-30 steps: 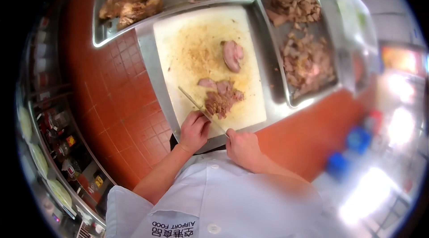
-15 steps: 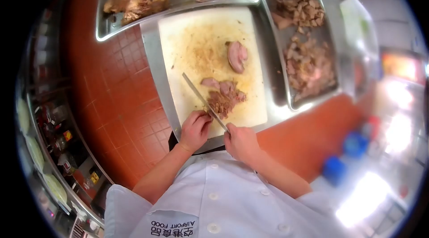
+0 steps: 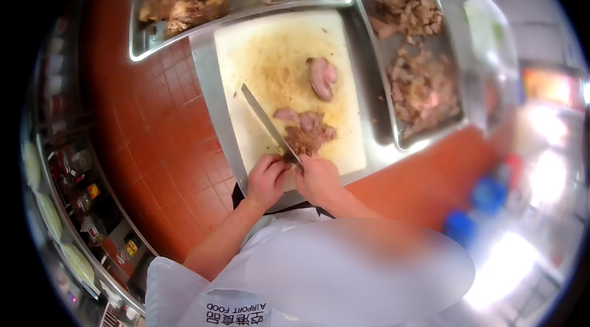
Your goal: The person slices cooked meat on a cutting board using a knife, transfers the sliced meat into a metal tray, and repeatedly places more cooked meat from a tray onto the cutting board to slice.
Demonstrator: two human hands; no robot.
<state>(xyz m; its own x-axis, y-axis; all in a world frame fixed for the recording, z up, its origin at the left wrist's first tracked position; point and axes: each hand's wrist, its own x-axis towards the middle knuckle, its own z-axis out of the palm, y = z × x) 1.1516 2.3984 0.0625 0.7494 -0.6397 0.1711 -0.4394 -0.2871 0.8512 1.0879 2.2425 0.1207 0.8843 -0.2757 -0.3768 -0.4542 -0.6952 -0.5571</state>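
My right hand (image 3: 319,181) is closed around the handle of a long kitchen knife (image 3: 264,119), whose blade points away and to the left over the board. My left hand (image 3: 267,179) has its fingers bent and pressed together at the near edge of the cut meat (image 3: 310,130), right beside the blade; the bit of meat under the fingertips is mostly hidden. The sliced pieces lie in a loose heap on a white cutting board (image 3: 246,50) with brownish stains. Farther up the board rests one larger pink chunk of meat (image 3: 322,78).
Beyond the board, a metal tray (image 3: 138,44) holds large browned pieces of meat and scraps. To the right, a deeper metal tray (image 3: 399,133) contains two heaps of cut meat. A shelf with bottles (image 3: 86,198) stands at the left above red floor tiles (image 3: 178,161).
The knife has slid forward, away from me, its tip now farther up the board. My right hand has moved left and forward, closer to my left hand, which has barely moved.
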